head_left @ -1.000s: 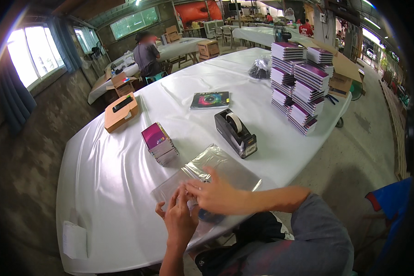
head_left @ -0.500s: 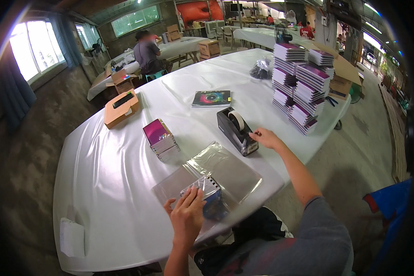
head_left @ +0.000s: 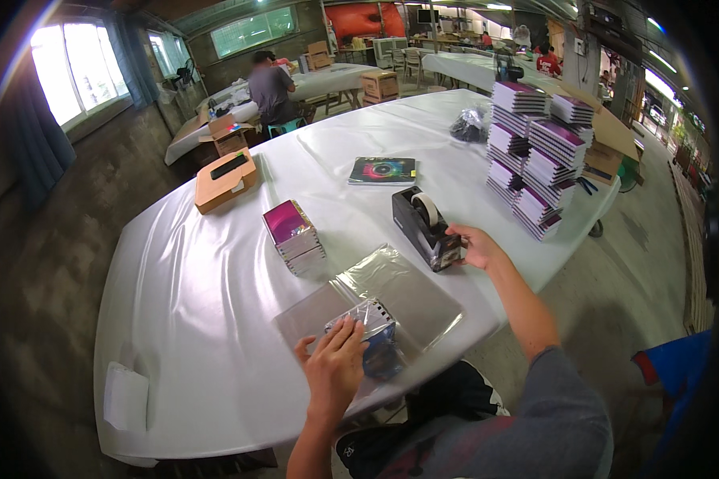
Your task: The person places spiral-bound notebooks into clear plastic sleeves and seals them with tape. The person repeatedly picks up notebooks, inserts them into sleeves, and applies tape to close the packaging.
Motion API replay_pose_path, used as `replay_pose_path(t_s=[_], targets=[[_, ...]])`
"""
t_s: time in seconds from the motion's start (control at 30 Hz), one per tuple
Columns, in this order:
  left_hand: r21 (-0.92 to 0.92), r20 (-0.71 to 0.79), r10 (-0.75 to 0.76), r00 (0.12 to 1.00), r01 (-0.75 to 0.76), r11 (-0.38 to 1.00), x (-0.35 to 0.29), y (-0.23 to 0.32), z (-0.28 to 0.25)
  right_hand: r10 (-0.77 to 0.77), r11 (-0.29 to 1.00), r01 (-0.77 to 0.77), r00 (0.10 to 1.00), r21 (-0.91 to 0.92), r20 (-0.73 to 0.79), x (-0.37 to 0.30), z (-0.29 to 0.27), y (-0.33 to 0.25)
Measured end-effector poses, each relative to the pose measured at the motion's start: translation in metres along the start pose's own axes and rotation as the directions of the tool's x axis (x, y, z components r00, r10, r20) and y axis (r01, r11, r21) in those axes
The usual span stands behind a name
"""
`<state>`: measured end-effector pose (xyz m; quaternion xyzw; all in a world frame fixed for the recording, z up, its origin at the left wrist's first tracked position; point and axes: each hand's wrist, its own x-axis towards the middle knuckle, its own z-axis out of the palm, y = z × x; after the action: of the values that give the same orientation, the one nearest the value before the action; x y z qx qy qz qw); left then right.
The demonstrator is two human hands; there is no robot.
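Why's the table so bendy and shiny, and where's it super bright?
Head view: edges of the white table curve, likely from the fisheye lens; head view: pale glare streaks its top and the clear plastic; head view: the left window is washed out to white.

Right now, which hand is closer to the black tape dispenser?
Right. The right hand is at the near end of the tape dispenser; the left hand is farther off, lower left, on a wrapped notebook.
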<state>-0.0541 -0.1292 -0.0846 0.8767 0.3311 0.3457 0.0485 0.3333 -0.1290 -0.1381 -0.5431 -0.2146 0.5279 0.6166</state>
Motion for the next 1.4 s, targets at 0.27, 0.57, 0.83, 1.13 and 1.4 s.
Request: replay_pose_path(t_s=[0.27,0.57,0.83,1.13,1.4], targets=[[0.037,0.004,-0.001,1.0,0.001,0.999,0.001,0.001,0.0,-0.186,0.959,0.173,0.982,0.225,0.036,-0.023,-0.009,0.04],[-0.068,0.025,-0.056,0.998,0.058,0.996,-0.002,0.004,-0.005,-0.821,0.101,-0.097,0.554,-0.99,-0.139,-0.043,-0.004,0.055],[-0.097,-0.02,0.021,1.0,-0.023,0.995,-0.003,-0.004,0.003,-0.448,0.814,0.461,0.886,-0.354,0.122,-0.117,0.12,0.048],[-0.303,-0.05,-0.114,0.992,0.094,0.948,-0.005,-0.008,0.01,-0.046,0.997,0.059,0.964,-0.042,0.262,-0.151,0.208,0.046],[-0.254,-0.092,0.002,0.996,-0.025,0.967,-0.007,-0.016,0.013,0.023,0.998,-0.014,0.989,-0.061,0.148,-0.148,0.217,0.07]])
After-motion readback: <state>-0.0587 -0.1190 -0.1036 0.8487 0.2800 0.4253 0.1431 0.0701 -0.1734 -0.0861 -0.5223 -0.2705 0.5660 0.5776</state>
